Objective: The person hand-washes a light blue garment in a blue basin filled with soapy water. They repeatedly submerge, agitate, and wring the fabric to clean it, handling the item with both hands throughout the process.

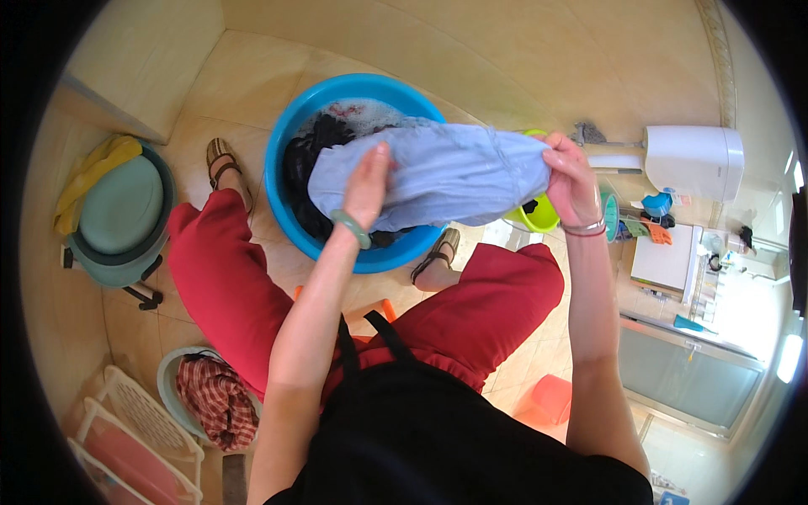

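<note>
A wet light-blue garment [438,172] is stretched sideways above a large blue basin [278,206]. At its right end my right hand [574,177] is closed, gripping the cloth between thumb and fingers. My left hand [367,187], with a green bangle at the wrist, lies against the garment's left part. Its fingers look stretched out and slightly smeared, not wrapped round the cloth. Below the garment, the basin holds sudsy water [370,114] and dark clothes [307,168]. The garment hides much of the basin's right side.
My feet flank the basin. A yellow-green container [540,217] stands to its right, partly covered by the garment. A pale tub with red checked cloth [217,400] sits lower left, beside a white rack [151,421]. Stacked green basins [122,206] stand far left; a white wall unit [694,160] is right.
</note>
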Demonstrator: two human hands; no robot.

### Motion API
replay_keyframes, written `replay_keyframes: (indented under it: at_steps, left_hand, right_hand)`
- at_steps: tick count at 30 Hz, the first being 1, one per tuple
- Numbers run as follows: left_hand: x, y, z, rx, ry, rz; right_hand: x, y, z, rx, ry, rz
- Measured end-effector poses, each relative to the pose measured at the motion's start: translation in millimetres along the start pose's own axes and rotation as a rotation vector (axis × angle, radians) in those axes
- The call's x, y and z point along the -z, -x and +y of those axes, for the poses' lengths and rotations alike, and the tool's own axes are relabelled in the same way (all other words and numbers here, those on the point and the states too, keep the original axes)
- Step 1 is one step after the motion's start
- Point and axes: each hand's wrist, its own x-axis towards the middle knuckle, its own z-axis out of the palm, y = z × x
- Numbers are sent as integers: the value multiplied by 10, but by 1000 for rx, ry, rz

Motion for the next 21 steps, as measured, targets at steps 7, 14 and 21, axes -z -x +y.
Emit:
replay_keyframes:
  at_steps: [7,14,21]
  left_hand:
    - [-295,198,-258,510,643,-445]
    - [-287,178,-242,328,1147,-372]
    - [-163,270,-120,287,1182,-365]
  right_hand:
    - [-8,307,627,-239,-219,-37]
    - [-46,386,1459,-379,26,343]
    - [-100,157,1787,-541,-48,269]
